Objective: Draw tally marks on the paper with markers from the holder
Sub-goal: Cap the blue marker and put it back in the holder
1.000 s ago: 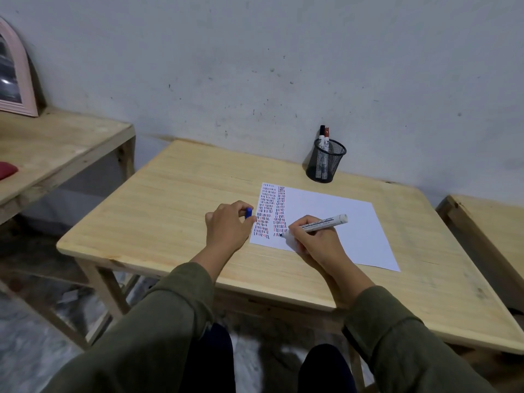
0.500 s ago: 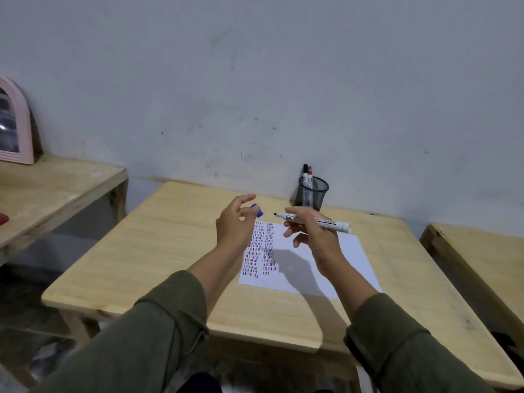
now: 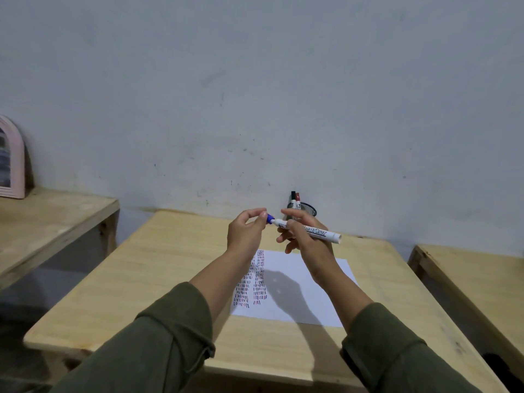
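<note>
Holding a white cylindrical marker (image 3: 309, 229) above the paper (image 3: 306, 290), the right hand (image 3: 304, 236) is clamped round its barrel, long axis near level, tip toward the left hand (image 3: 246, 232), which pinches the blue cap (image 3: 269, 218) at that tip. Half a second ago cap and tip were apart. Behind the paper on the wooden surface (image 3: 158, 279), the black mesh holder (image 3: 307, 209) carries two markers.

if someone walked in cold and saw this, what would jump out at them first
Two hands raised mid-frame over the wooden table: the left hand brings a blue cap to the tip of the white marker in the right hand. Below lies the paper, its left side filled with tally marks.
</note>
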The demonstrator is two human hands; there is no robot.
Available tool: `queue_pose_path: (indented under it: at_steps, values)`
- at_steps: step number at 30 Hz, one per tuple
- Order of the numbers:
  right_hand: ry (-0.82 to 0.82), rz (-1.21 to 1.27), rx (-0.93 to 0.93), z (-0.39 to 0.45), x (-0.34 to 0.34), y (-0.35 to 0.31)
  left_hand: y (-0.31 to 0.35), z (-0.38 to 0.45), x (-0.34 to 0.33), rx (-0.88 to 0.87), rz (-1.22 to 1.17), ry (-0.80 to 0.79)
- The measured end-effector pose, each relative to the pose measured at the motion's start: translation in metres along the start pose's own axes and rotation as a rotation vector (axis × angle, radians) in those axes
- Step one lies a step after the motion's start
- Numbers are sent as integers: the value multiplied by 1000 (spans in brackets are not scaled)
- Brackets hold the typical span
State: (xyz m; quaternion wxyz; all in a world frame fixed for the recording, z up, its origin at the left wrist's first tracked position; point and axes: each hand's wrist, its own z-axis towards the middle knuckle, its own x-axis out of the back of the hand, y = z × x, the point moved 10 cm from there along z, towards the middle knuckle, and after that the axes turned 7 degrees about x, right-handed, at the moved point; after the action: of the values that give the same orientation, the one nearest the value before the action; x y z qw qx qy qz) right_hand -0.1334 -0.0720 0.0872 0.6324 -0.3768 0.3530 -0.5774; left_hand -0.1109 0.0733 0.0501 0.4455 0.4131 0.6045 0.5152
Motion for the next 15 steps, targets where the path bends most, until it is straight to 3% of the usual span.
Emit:
queue_pose_path:
  at_steps: [8,15]
  values:
    - [-50,-119,113,2,-4,-6,-9,-5,-15,177,-183,-82]
    - [68,98,51,2,-3,-2,1,-5,-25,193,-295,-114]
